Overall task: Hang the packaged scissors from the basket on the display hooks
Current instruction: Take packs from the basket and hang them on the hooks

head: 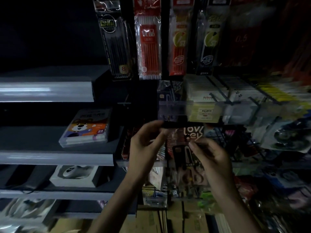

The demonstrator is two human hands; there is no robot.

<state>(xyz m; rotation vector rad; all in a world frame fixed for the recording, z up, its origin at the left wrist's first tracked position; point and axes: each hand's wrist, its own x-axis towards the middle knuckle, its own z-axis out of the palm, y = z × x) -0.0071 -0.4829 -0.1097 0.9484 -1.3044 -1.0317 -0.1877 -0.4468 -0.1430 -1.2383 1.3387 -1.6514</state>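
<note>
A: Nearest the lens: left hand [148,142] and right hand [211,156], both raised in front of the rack. Light poor, edges blurred.

B: Grip?

A: Both are grasping the packaged scissors [185,143]. The left hand pinches the top left corner, at the dark header strip. The right hand pinches the right edge, lower down. The pack is upright and faces the camera, with pale lettering near the top and a dark scissor handle below it.

B: On a hook yet?

A: Cannot tell. The header sits just under the clear rail [202,113] along a shelf's front edge, and I see no prong through the pack. My judgement: being lined up, not hung.

B: Surroundings?

A: Display hooks [217,96] up and to the right, loaded with carded stock. Pen packs [149,44] hang above. To the left is a grey shelf [55,158], with a marker box [87,128] near its right end. Cardboard boxes [151,219] sit low down.

B: Basket?

A: Not in view, so the number of packs waiting is unknown.

B: Progress?

A: One pack in hand, mid-hang at best. It is too dark to say whether any scissors already hang behind it. Left to do: seat this pack on a prong, release it, then hang whatever the basket holds.
</note>
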